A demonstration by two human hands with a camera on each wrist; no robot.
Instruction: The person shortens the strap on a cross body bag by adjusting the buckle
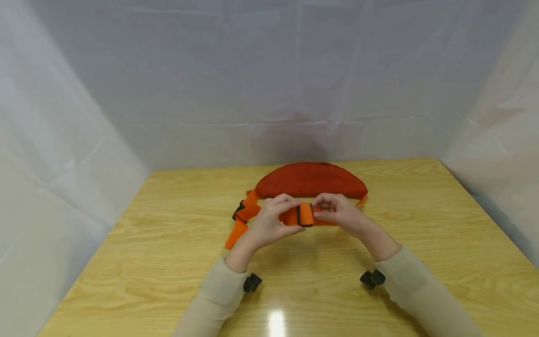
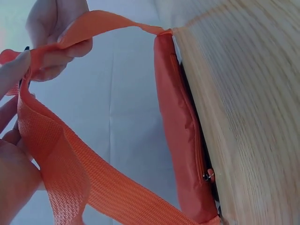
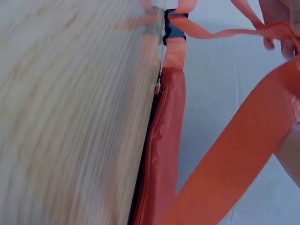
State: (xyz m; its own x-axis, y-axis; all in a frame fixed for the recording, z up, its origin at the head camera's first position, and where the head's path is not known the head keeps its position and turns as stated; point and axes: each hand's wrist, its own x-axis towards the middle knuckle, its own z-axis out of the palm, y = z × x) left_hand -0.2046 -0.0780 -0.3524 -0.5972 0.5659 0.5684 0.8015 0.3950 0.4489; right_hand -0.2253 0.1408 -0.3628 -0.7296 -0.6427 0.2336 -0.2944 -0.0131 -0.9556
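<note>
A red waist bag [image 1: 311, 180] lies at the table's far side, with its orange strap [image 1: 290, 216] raised in front of it. My left hand [image 1: 271, 222] pinches a black strap slider [image 1: 299, 216] between thumb and fingers. From the other side my right hand [image 1: 338, 213] holds the strap beside the slider's right edge. A black buckle [image 3: 175, 26] joins the strap near the bag's left end, and a loose strap end [image 1: 236, 235] hangs there. In the left wrist view the bag's zipper pull [image 2: 208, 176] shows, and the strap [image 2: 122, 197] loops from bag to hands.
The wooden table [image 1: 147, 262] runs under the bag and both forearms. White sheeting [image 1: 269, 84] stands behind the table and on both sides. Black camera mounts [image 1: 251, 283] sit at both wrists.
</note>
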